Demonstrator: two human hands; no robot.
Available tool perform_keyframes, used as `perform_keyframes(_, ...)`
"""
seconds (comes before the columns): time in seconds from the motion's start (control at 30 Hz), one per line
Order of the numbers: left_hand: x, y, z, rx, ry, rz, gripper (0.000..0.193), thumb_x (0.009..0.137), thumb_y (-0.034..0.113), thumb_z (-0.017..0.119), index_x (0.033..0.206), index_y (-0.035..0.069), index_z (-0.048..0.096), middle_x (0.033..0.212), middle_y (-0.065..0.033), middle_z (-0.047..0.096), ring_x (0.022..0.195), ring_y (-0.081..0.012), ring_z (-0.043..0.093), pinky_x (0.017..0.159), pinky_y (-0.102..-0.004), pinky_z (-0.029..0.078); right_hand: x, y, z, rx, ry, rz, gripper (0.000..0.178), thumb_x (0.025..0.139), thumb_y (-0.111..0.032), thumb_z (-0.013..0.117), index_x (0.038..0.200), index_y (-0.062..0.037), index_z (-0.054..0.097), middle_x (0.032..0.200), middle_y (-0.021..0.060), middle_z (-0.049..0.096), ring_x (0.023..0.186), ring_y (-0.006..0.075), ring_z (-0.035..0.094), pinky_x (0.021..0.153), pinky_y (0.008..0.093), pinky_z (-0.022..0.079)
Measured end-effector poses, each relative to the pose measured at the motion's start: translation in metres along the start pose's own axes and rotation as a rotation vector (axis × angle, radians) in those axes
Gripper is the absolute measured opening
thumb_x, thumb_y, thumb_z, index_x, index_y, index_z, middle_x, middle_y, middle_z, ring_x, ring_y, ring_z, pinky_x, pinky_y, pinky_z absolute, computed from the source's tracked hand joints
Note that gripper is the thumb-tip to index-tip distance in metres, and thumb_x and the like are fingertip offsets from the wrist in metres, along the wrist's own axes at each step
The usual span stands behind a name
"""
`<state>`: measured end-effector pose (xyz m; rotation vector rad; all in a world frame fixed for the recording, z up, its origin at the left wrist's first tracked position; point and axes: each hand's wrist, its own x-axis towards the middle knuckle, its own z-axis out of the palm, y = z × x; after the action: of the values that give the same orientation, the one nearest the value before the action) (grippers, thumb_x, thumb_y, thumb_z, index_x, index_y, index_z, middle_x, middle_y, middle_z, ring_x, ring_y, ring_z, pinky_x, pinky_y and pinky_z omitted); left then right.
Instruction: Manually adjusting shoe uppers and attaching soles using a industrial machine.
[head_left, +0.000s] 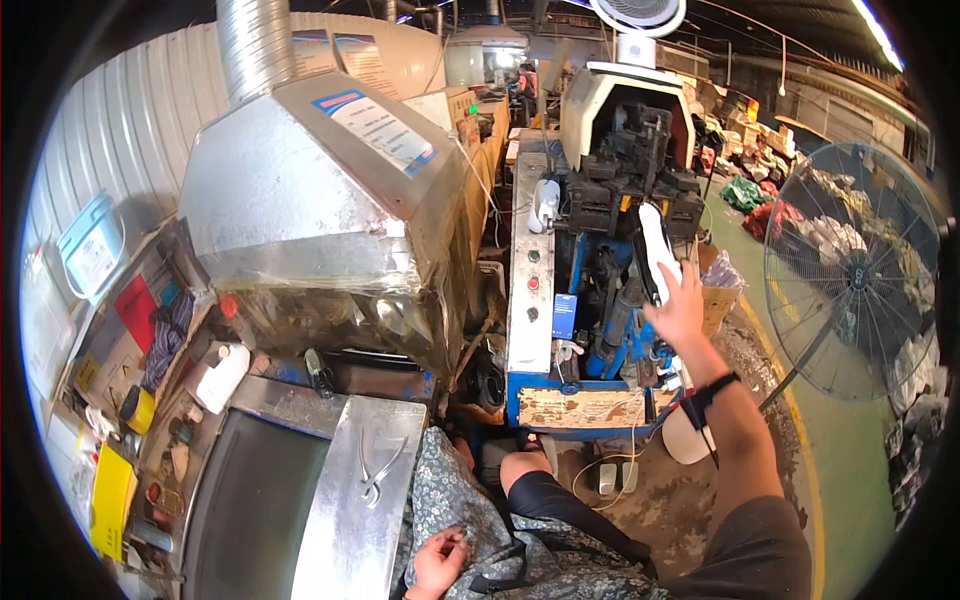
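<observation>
My right hand [678, 308] reaches forward over a machine, its fingers around the near end of a long shoe [655, 240] with a white bottom facing up and a dark side. The shoe's far end lies against the dark clamping parts [640, 165] of the machine. My left hand [438, 562] rests low at my lap on a patterned apron [455, 495], fingers curled; whatever is in them, if anything, is hidden. Pincers [375, 470] lie on a metal plate [335, 520] to the left of my lap.
A metal hood [300, 190] with a duct stands at left, above a dark conveyor belt [255, 510]. The machine's white panel [533, 270] carries buttons; a phone [564, 316] leans beside it. A large caged fan [855, 275] stands right. Pedals [618, 478] are on the floor.
</observation>
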<state>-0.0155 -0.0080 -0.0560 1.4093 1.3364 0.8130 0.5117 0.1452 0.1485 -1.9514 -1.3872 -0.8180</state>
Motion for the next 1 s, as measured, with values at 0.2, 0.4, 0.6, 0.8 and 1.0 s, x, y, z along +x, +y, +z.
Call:
perform_keyframes(0.2,0.038,0.049,0.009,-0.017,-0.21,0.28,0.036,0.094,0.023,0.067,0.121,0.0,0.061,0.106,-0.0081,0.067,0.094,-0.0139,0.064,0.085,-0.0297,0.051,-0.1,-0.088,-0.024,0.616,0.069,-0.163,0.077,0.061,-0.017,0.082,0.132,-0.0084,0.054,0.144,0.0287,0.04,0.127,0.0476,0.046,0.107,0.051,0.039)
perform_keyframes(0.4,0.084,0.115,0.002,-1.004,-0.184,0.064,0.073,0.1,0.063,0.033,0.142,0.005,0.047,0.135,-0.0119,0.058,0.121,-0.0268,0.056,0.106,-0.0449,0.041,-0.202,-0.226,-0.082,1.053,-0.423,-0.52,0.094,0.072,-0.039,0.084,0.145,-0.006,0.036,0.15,0.0334,0.029,0.132,0.0505,0.039,0.106,0.0522,0.038)
perform_keyframes(0.6,0.035,0.072,-0.035,-1.295,-0.112,-0.247,0.036,0.101,0.036,0.052,0.118,0.006,0.063,0.104,-0.0081,0.069,0.09,-0.0197,0.068,0.079,-0.0334,0.058,-0.203,-0.264,-0.078,1.626,-1.133,-0.245,0.075,0.094,-0.037,0.064,0.147,0.006,0.033,0.151,0.0214,0.038,0.134,0.0312,0.045,0.111,0.0416,0.034)
perform_keyframes(0.8,0.028,0.08,-0.025,-1.134,-0.17,-0.192,0.05,0.104,0.05,0.039,0.134,0.013,0.054,0.118,-0.0037,0.066,0.102,-0.0149,0.066,0.086,-0.0301,0.056,-0.176,-0.319,-0.067,1.915,-1.311,-0.122,0.066,0.099,-0.033,0.056,0.148,0.0048,0.034,0.152,0.0164,0.039,0.143,0.0267,0.032,0.117,0.0367,0.022)
perform_keyframes(1.0,0.025,0.1,-0.034,-1.047,-0.29,-0.212,0.043,0.107,0.038,0.036,0.133,0.01,0.054,0.114,-0.0067,0.062,0.106,-0.0147,0.06,0.095,-0.0296,0.052,-0.181,-0.308,-0.091,1.587,-0.83,-0.409,0.039,0.084,-0.009,0.059,0.122,0.0015,0.054,0.134,0.0226,0.051,0.125,0.0342,0.049,0.108,0.0413,0.036)
